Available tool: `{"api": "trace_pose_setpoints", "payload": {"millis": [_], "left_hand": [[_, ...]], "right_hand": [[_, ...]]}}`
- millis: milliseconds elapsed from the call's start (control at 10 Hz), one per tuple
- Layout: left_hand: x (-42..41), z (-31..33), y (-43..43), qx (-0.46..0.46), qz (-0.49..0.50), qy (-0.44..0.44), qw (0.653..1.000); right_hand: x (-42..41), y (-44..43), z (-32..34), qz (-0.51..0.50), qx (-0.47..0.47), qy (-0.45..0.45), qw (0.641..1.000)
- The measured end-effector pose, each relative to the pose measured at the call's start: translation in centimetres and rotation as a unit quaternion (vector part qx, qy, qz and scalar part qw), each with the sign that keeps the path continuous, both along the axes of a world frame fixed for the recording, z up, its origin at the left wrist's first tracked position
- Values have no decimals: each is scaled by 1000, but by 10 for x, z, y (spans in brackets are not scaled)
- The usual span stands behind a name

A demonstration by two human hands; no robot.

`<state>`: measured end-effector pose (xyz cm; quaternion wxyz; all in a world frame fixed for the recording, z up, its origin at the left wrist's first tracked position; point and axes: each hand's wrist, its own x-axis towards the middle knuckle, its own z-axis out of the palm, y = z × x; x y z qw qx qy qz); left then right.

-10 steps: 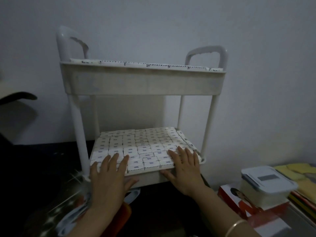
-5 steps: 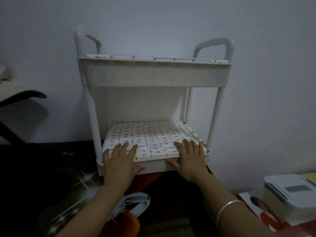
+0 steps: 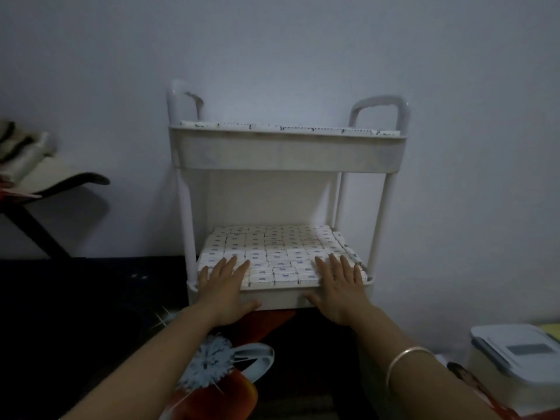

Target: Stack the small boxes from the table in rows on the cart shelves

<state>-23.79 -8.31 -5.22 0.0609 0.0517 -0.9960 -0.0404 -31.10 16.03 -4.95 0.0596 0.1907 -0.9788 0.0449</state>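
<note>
Small boxes [image 3: 277, 253], blue print illegible

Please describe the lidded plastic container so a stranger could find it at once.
Start at the white two-shelf cart against the wall, then look to the bottom right corner. There stands a pale container with a grey-blue lid bearing a dark rectangle; unlike the small boxes on the cart, it is single and bigger.

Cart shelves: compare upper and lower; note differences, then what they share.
The upper shelf shows only edges of small boxes above its rim; the lower shelf shows full rows. The left hand and right hand lie flat on the lower shelf's boxes; neither touches the upper shelf. Both are white and hold small boxes.
</note>
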Motion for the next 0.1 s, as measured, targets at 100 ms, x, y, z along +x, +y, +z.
{"api": "trace_pose_setpoints", "payload": {"millis": [100], "left_hand": [[10,37,-4,-48,-73,85,993]], "right_hand": [[21,7,31,62,-5,44,997]]}}
